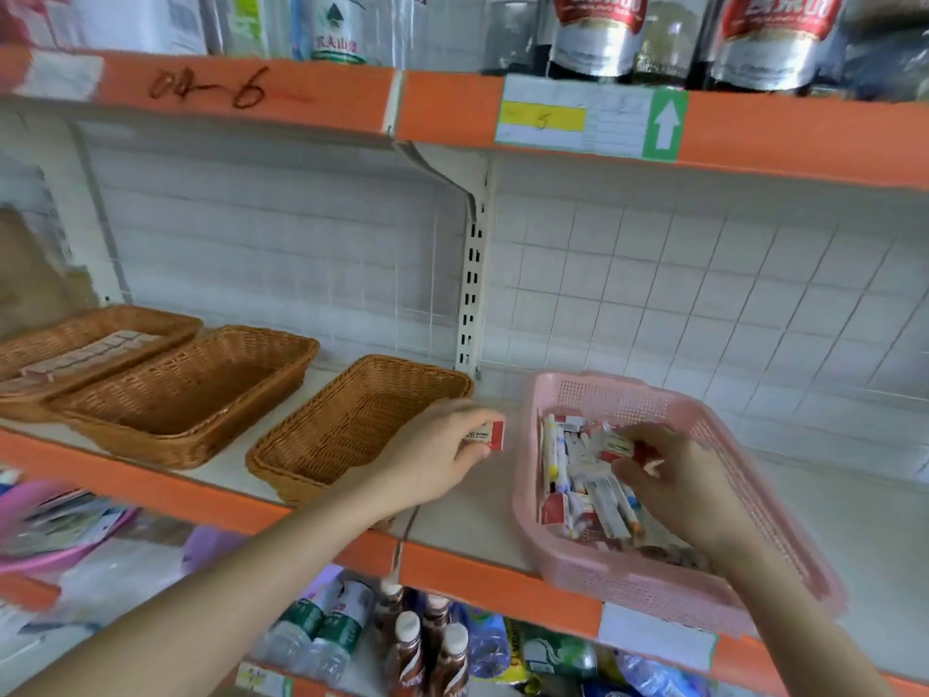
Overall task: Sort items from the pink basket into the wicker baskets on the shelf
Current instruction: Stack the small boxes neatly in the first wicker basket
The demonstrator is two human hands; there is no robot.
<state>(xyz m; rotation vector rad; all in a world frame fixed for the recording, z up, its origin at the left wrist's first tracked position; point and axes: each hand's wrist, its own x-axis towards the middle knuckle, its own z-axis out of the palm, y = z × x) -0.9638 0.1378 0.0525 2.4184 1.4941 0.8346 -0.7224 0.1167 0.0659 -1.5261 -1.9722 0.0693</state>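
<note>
As left grip [432, 462] pinches eraser [490, 437], right grip [673, 477] pinches second eraser [619, 446]

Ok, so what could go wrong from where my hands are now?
The left hand pinches a small box beside the nearest wicker basket, not over it. Released now, it would likely land on the shelf. The pink basket seems to overhang the shelf's front edge, so the right hand, pulling out a second box, could tip it toward the bottles below.
</note>
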